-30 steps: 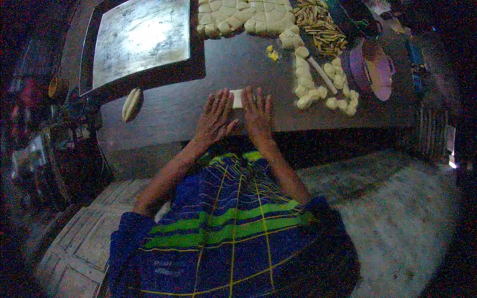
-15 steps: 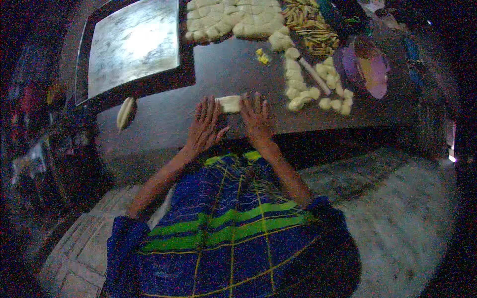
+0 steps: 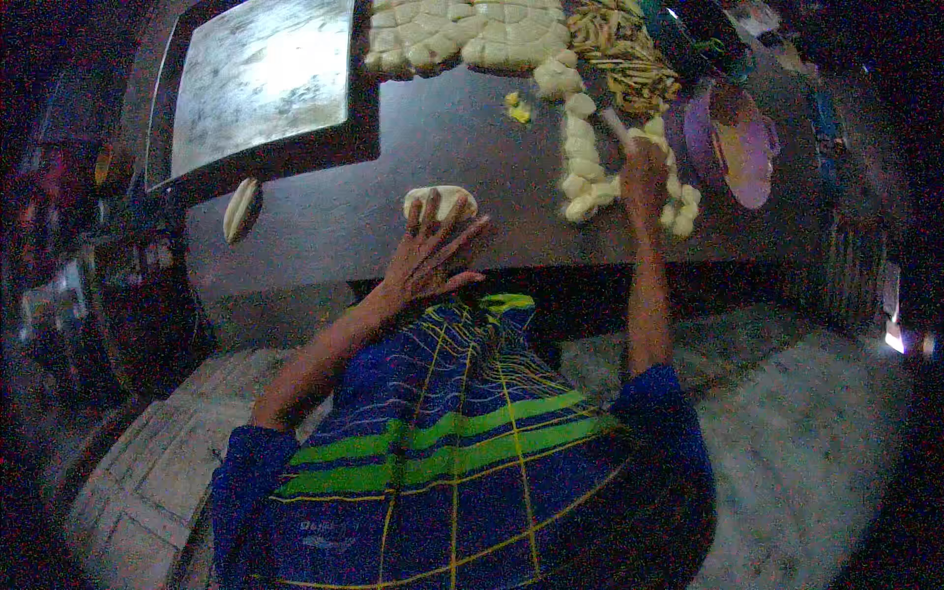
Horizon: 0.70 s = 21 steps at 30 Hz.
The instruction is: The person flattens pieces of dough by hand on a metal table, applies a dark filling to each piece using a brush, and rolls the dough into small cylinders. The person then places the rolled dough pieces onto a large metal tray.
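My left hand (image 3: 433, 251) lies open, fingers spread over a flattened pale dough piece (image 3: 441, 198) near the front of the dark table (image 3: 334, 236). My right hand (image 3: 644, 172) is closed around the lower part of a slim pale rolling pin (image 3: 615, 122), among rows of small dough pieces (image 3: 580, 157) at the right. A long dough piece with a groove (image 3: 241, 209) rests at the left, and a small yellow lump (image 3: 518, 106) lies above and right of the flattened dough.
A metal tray (image 3: 258, 93) occupies the back left, beside a large slab of divided dough (image 3: 462, 29). A heap of light brown strips (image 3: 619, 54) and a purple tub (image 3: 705, 138) stand at the right, with dark clutter (image 3: 708, 34) behind them.
My right hand has left the dough, moved up and right, and taken hold of the rolling pin. My left hand now reaches across the dough, which looks rounder.
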Motion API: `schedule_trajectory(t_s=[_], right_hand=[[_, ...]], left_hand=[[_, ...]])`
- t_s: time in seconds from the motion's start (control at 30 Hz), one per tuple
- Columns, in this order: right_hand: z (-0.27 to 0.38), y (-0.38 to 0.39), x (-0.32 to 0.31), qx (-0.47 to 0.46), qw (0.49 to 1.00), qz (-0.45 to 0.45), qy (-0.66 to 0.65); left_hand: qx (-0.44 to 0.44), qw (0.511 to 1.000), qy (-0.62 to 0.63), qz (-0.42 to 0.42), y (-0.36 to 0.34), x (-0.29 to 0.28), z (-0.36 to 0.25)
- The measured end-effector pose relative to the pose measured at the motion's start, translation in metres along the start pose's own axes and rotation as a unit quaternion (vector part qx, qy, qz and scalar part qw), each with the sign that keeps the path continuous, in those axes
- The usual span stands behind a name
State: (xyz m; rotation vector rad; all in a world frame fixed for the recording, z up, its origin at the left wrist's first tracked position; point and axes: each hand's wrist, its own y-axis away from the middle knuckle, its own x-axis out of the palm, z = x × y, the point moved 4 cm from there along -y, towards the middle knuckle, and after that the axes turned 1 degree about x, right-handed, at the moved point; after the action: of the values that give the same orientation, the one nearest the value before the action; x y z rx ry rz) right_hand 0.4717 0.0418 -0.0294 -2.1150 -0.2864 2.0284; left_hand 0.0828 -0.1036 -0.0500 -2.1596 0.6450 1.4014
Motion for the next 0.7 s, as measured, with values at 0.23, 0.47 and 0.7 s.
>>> schedule_trajectory(t_s=[0.23,0.47,0.7], right_hand=[[0.179,0.041,-0.037,-0.166,0.937,0.046,-0.305],[0.258,0.1,0.029,-0.272,0.915,0.073,-0.289],[0.243,0.089,0.014,-0.17,0.943,0.073,-0.277]], left_hand=[[-0.153,0.95,0.009,-0.273,0.02,-0.032,0.029],[-0.28,0.929,-0.141,-0.196,-0.025,-0.001,0.102],[-0.174,0.952,-0.046,-0.247,-0.04,0.014,0.121]])
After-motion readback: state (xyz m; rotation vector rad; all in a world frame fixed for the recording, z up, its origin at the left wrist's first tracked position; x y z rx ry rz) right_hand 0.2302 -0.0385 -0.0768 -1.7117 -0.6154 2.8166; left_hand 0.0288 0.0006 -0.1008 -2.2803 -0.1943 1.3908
